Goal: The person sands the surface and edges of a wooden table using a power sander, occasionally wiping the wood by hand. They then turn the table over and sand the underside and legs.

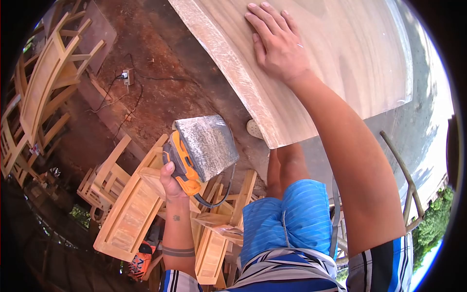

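My left hand [173, 179] is wrapped around the grip of an orange and black belt sander [185, 158]. The sander is lifted to the left of the board, its grey belt [206, 146] turned toward me and caked with pale dust. A power cord loops below it. Flat on the surface of a wide wooden board [360, 58] lies my right hand [279, 44], fingers stretched out and holding nothing. Along the board's left edge runs a lighter, rough-looking band.
Wooden chair frames [53, 73] are piled at the far left. More unfinished wooden furniture [131, 214] stands below my left arm. A power outlet box [127, 77] with cords lies on the reddish dirt ground. An orange shoe or tool-like object [141, 263] is at lower left.
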`<state>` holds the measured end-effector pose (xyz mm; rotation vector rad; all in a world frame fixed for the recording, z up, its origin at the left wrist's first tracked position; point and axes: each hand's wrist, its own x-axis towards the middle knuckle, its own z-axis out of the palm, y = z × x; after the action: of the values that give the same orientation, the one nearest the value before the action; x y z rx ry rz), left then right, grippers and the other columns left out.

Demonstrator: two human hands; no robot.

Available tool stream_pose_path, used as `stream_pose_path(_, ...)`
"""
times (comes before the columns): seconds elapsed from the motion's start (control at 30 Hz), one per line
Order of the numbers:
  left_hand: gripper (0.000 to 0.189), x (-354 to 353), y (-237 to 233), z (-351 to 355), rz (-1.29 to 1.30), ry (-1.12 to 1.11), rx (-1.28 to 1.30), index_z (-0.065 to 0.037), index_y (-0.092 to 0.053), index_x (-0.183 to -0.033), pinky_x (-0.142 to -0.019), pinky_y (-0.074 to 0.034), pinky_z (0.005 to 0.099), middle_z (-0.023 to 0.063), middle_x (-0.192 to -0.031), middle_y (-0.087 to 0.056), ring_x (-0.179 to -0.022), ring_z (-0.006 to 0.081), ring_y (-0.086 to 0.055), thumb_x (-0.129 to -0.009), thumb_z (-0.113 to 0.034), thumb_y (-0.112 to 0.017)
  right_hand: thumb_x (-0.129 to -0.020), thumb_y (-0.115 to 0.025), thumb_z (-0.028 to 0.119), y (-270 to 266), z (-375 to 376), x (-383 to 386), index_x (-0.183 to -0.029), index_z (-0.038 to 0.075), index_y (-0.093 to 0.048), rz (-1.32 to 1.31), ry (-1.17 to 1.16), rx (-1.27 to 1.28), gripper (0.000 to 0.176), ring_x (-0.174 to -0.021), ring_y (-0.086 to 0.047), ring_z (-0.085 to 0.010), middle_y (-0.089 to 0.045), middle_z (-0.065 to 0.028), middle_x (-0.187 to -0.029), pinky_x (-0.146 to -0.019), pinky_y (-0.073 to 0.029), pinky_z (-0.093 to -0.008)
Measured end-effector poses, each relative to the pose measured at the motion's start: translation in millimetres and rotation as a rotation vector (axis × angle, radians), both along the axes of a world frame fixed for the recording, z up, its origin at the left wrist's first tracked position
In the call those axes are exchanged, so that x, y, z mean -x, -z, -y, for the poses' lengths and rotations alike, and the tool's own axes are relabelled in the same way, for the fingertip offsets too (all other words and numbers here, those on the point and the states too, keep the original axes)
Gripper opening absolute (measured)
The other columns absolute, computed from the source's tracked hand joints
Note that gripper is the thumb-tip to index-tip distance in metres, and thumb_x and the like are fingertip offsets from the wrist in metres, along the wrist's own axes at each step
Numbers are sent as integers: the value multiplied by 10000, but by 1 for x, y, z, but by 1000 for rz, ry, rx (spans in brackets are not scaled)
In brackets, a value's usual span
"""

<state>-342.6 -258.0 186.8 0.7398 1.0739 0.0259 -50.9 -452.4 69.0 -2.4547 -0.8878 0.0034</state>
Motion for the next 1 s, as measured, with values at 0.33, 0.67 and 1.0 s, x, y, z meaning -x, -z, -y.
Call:
stream_pose_path(0.33, 682, 3, 8, 17, 4, 18, 9, -76, -426, -1391, -569, -602, 340, 148, -1141, -612, -844, 241, -684, -816, -312, -708, -955, -539, 183, 4, -1, 3, -1401, 123, -536, 57, 9, 39, 451, -1421, -426, -261, -505, -56, -1497, -1192, -268, -475)
stream_pose_path(0.67, 873, -49, -23, 69, 156, 948, -1267, -236, -455, -1395, -719, -601, 374, 188, -1242, -513, -952, 334, -642, -626, -110, -846, -936, -547, 146, 2, -4, 1, -1378, 134, -556, 46, 10, 23, 442, -1420, -428, -236, -515, -28, -1489, -1208, -253, -467)
stream_pose_path(1.0, 793, -71, -23, 87, 142, 1414, -1397, -316, -627, -1276, -692, -611, 389, 188, -1230, -534, -945, 368, -663, -550, -147, -896, -894, -546, 123, -9, -4, -3, -1343, 26, -552, -8, -25, 59, 459, -1419, -422, -325, -513, -160, -1469, -1189, -248, -512)
